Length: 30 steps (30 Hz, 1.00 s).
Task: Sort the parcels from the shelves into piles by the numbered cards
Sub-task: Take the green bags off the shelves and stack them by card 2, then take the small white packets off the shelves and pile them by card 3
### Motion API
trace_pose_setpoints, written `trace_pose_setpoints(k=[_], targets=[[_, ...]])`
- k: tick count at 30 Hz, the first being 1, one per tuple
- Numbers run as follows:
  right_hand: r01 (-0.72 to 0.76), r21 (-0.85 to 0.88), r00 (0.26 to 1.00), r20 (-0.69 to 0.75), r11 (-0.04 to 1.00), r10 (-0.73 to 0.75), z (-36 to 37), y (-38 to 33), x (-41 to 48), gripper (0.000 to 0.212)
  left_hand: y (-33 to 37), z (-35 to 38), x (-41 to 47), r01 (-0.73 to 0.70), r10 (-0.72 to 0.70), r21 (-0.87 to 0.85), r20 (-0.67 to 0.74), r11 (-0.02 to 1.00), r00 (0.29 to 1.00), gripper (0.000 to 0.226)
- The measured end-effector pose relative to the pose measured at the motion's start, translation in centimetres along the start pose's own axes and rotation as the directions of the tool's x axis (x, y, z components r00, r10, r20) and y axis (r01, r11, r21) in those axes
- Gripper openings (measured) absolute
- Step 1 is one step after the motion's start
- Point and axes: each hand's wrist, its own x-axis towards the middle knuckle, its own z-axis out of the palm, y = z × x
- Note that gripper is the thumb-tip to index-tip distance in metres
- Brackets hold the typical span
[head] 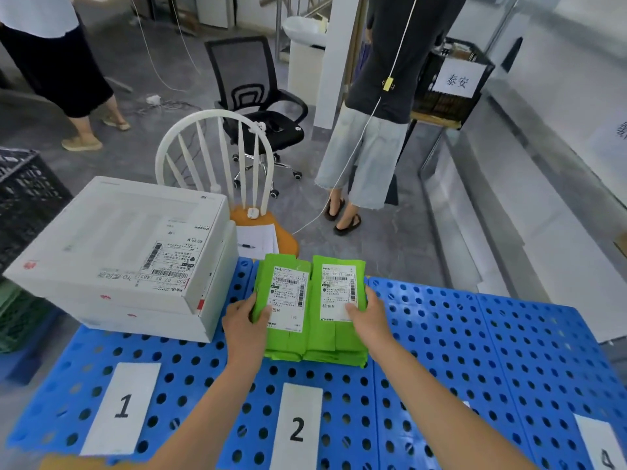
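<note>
Two green parcels [312,310] w/ white labels, stacked

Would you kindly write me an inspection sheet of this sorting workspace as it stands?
Surface: blue perforated panels; card 1, card 2, card 4 near the front edge.
Job's things: white boxes stacked behind card 1; left green stack and right green stack side by side behind card 2.
Clutter: paper and pen on the white chair.
Grippers: left hand grips left green stack; right hand grips right green stack.
Cables: white cable running past a standing person towards the white chair.
Surroundings: black office chair, black crate, another person.
</note>
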Motion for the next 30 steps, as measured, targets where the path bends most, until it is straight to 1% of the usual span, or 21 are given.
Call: trace_pose_setpoints(k=[1,3,5,8,11,12,15,17,19,21,23,26,29,30], targets=[[0.004,-0.012,1.000,0.014,1.000,-0.004,-0.1,0.1,0.0,0.062,0.2,-0.1,-0.1,-0.006,0.006,0.030,-0.010,1.000,1.000,0.044],[0.035,-0.094,0.999,0.030,0.995,-0.032,-0.6,-0.1,-0.4,0.068,0.5,-0.5,-0.4,-0.023,0.025,0.072,-0.019,0.997,1.000,0.044],[0.091,-0.174,0.996,0.041,0.981,-0.085,-1.1,-0.4,-0.7,0.072,1.1,-0.7,-0.7,-0.082,0.084,0.118,-0.007,0.990,0.996,0.043],[0.207,-0.233,0.978,0.050,0.950,-0.201,-1.9,-1.4,-1.3,0.067,2.6,-0.6,-1.1,-0.217,0.216,0.173,0.024,0.961,0.976,0.042],[0.293,-0.269,0.956,0.060,0.917,-0.288,-3.2,-2.3,-2.2,0.066,5.1,0.2,-1.9,-0.357,0.335,0.239,0.130,0.903,0.933,0.041],[0.320,-0.286,0.947,0.057,0.903,-0.317,-4.0,-2.6,-2.7,0.067,6.3,0.5,-2.4,-0.428,0.395,0.258,0.170,0.866,0.903,0.042],[0.384,-0.351,0.916,0.033,0.854,-0.399,-7.2,-3.8,-4.2,0.065,10.5,1.9,-4.1,-0.632,0.567,0.319,0.279,0.706,0.775,0.047],[0.421,-0.398,0.888,-0.003,0.815,-0.460,-9.9,-4.2,-5.3,0.065,13.5,3.0,-5.4,-0.745,0.662,0.349,0.345,0.568,0.666,0.051],[0.448,-0.462,0.849,-0.049,0.765,-0.527,-13.0,-4.2,-6.7,0.067,16.4,4.4,-7.0,-0.828,0.735,0.353,0.392,0.436,0.553,0.053],[0.450,-0.522,0.816,-0.090,0.724,-0.571,-16.5,-3.9,-8.6,0.070,19.3,6.2,-8.9,-0.885,0.779,0.351,0.442,0.307,0.446,0.053],[0.422,-0.565,0.802,-0.132,0.709,-0.583,-20.4,-3.0,-11.1,0.073,22.2,8.2,-11.6,-0.924,0.806,0.345,0.491,0.167,0.329,0.055],[0.323,-0.621,0.790,-0.239,0.714,-0.565,-26.7,-0.8,-15.7,0.074,26.2,11.0,-17.4,-0.965,0.823,0.246,0.525,0.095,0.215,0.052],[0.214,-0.671,0.751,-0.351,0.710,-0.559,-32.9,1.9,-20.7,0.072,29.4,13.6,-24.0,-0.983,0.864,0.180,0.501,-0.039,0.057,0.050],[0.179,-0.681,0.738,-0.384,0.710,-0.554,-34.8,2.8,-22.4,0.071,30.2,14.6,-26.2,-0.986,0.865,0.153,0.502,-0.070,0.016,0.051]])
